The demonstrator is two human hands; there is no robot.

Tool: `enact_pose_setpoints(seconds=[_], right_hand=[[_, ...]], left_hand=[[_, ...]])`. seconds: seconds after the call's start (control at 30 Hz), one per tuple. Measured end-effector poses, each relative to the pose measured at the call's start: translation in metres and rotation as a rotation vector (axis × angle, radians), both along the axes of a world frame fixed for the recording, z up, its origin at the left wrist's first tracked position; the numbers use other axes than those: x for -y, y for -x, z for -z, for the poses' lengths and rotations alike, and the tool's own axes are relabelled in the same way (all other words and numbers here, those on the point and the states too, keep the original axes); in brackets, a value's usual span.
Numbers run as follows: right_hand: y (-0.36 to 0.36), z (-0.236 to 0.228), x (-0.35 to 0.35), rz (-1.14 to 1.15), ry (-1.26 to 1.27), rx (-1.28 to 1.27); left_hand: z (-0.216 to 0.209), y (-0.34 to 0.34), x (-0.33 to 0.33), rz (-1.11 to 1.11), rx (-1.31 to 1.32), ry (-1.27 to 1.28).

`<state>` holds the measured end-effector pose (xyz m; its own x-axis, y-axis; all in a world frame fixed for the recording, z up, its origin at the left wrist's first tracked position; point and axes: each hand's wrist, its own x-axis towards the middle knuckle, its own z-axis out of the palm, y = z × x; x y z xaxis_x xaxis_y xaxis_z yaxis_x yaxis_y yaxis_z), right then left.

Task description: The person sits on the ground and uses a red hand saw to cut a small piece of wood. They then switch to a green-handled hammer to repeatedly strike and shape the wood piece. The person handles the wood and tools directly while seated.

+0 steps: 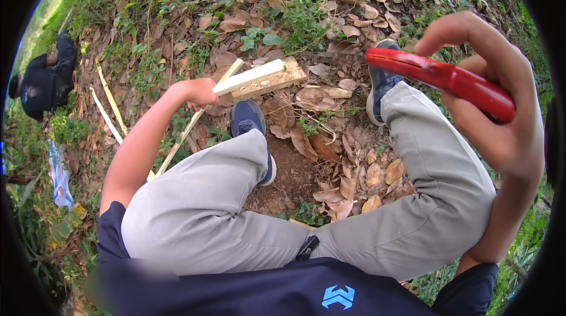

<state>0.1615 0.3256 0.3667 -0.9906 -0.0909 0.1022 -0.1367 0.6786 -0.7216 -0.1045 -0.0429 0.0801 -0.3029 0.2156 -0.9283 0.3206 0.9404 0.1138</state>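
Wood block (272, 84), clasped in our nearer left hand (202, 92), runs lengthwise rightward and slightly away from us. Our right hand (517, 118) grips a red-handled saw (437, 73), blade toward the block.

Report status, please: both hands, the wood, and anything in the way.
Left hand gripping pale wood piece. Right hand holding red tool handle. Pale piece lying along rougher wooden block. Left shoe close by.
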Motion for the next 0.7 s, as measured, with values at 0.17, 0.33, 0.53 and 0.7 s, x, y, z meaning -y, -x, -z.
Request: enact_pose_setpoints(seconds=[0.17,0.33,0.53,0.7], right_hand=[[-0.012,-0.008,0.042,0.197,-0.022,0.132],[-0.018,0.005,0.075,0.265,0.041,0.066],[-0.029,0.021,0.090,-0.293,-0.191,0.395],[-0.040,0.049,0.106,-0.401,-0.188,0.418]], left_hand=[[0.017,-0.021,0.007,-0.085,0.132,-0.010],[0.032,-0.042,0.019,-0.156,0.102,-0.056],[0.043,-0.080,0.021,-0.295,0.171,-0.125],[0.042,-0.081,0.020,-0.327,0.159,-0.141]])
